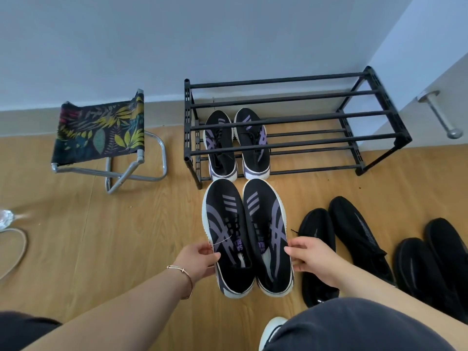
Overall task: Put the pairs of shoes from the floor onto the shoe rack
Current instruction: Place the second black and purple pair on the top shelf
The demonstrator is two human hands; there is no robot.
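We take the black tubular shoe rack (291,115), set against the wall, as our landmark. Item one: a pair of black-and-purple striped sneakers (247,234), side by side, toes pointing at the rack, just in front of its lower rail; whether their soles touch the floor (101,224) we cannot tell. Our left hand (200,259) has its grip pinching the outer edge of the left shoe; our right hand (311,259) has its grip pinching the outer edge of the right shoe. A thin bracelet (183,277) circles the left wrist. Item two: a matching pair of black-and-purple sneakers (236,145) on the rack's lower tier, at its left end, toes toward the wall. Item three: four plain black shoes (379,249) on the floor, in front of the rack's right half. Item four: a folding stool with leaf-print fabric seat (101,133), left of the rack.
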